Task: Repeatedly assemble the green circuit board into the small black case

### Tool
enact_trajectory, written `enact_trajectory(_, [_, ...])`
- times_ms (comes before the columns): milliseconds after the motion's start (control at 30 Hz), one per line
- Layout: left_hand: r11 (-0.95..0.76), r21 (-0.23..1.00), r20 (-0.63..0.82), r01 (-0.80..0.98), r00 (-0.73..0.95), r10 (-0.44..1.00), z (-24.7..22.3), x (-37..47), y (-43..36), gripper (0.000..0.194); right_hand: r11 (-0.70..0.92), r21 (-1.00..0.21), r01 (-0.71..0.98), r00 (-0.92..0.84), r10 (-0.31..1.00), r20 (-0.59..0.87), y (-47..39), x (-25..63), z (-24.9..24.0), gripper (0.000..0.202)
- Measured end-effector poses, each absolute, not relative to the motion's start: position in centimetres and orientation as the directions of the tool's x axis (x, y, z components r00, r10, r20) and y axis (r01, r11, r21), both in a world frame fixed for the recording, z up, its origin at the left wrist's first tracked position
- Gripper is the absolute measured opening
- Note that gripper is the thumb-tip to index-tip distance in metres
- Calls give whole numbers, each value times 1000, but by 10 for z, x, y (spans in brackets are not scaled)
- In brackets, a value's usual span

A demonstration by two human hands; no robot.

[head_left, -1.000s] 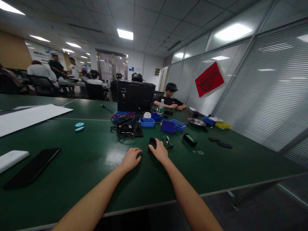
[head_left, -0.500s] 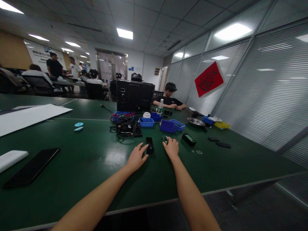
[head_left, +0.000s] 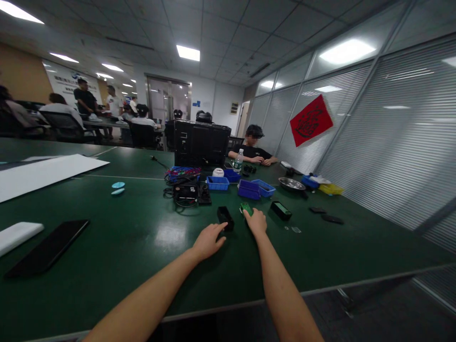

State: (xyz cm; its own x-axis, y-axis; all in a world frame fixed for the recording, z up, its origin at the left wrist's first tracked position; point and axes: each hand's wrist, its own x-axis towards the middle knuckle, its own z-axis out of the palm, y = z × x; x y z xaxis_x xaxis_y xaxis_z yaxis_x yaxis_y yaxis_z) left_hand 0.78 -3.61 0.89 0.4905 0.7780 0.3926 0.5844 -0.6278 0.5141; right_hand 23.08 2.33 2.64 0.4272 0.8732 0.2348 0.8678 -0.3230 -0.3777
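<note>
On the green table [head_left: 149,266], a small open black box [head_left: 225,218] stands in front of me. My left hand [head_left: 208,241] is at its near edge, fingers apart, the index fingertip touching the box. To the right, my right hand [head_left: 255,221] has its fingers closed on a green circuit board [head_left: 245,208]. A black case with a greenish inside [head_left: 281,210] lies right of that hand. Near it are a tiny ring [head_left: 286,228] and a small clear piece [head_left: 296,230].
Behind my hands are blue bins [head_left: 249,189], a black device with cables [head_left: 185,191], a baseball [head_left: 218,172], a bottle [head_left: 238,160] and a monitor [head_left: 202,143]. A metal bowl [head_left: 292,184] stands right. A person [head_left: 252,148] sits across the table.
The black box has turned, its near end shifting right. My left hand has moved slightly right and nearer me. The board in my right hand now shows its green face.
</note>
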Motion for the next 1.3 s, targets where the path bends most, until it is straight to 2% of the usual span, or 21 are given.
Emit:
enact_trajectory(133, [-579,626,398,522,424,813,5,5,-30,49,-257,-419,871,355,918,175,25,225,22,43])
enact_trajectory(200, [-550,686,383,476,405,830,3,5,-28,49,-142,-498,855,272,942,199,27,221,20,40])
enact_trajectory(300, [-517,739,375,431,375,848,3,4,-26,50,88,-626,775,75,971,229,28,215,18,44])
enact_trajectory(367, [-477,737,392,479,273,879,5,2,-24,50,197,-672,714,-52,972,230,26,212,19,46])
enact_trajectory(467, [-379,694,414,612,91,906,7,-5,-19,56,260,-699,666,-153,965,213,22,211,22,47])
enact_trajectory(567, [-317,670,369,671,70,927,8,-14,-12,75,281,-703,653,-203,960,195,19,213,26,48])
enact_trajectory(700, [-345,651,289,676,200,936,6,-20,-7,85,251,-675,693,-168,968,187,18,214,26,47])
enact_trajectory(1033, [-403,552,278,730,295,914,10,-19,-15,62,199,-612,766,-81,973,215,15,212,27,39])
enact_trajectory(1167, [-424,598,279,680,319,906,12,-21,-16,50,217,-635,741,-26,955,296,17,210,27,37])
enact_trajectory(1300, [-351,693,225,630,274,935,10,-21,-15,50,250,-758,603,95,921,379,17,212,34,39])
